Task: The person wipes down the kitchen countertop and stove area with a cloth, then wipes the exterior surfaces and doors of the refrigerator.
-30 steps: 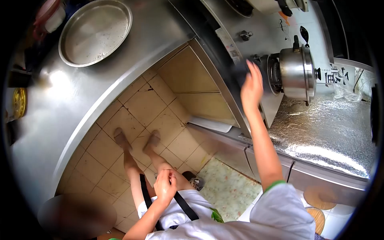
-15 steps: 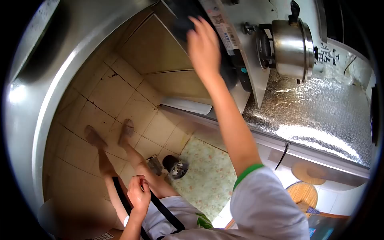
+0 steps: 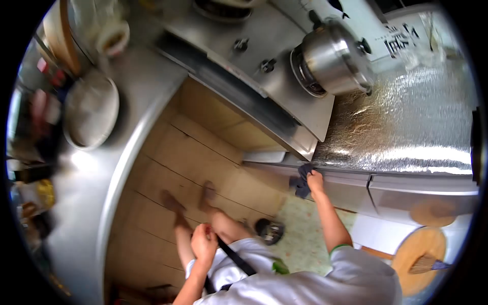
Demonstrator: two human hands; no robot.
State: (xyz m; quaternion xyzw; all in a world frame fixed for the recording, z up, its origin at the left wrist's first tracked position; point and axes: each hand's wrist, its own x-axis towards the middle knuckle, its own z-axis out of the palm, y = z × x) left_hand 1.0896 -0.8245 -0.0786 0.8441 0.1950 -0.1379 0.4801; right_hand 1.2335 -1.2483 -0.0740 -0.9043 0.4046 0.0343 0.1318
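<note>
My right hand is closed on a dark cloth, which hangs in front of the drawer fronts below the foil-covered counter. My left hand is closed near my lap, close to a black strap; what its fingers hold, if anything, is too small to make out. A steel pot with a lid stands on the stove, up and to the right of the stove knobs.
On the steel counter at the left lies a round metal tray. A small bin stands on the floor by my legs. Round wooden boards and a brush are at the lower right.
My right hand has moved from the stove's front edge down to the drawer fronts, and the cloth now shows in it. My left hand stays near my lap. The camera view has shifted.
</note>
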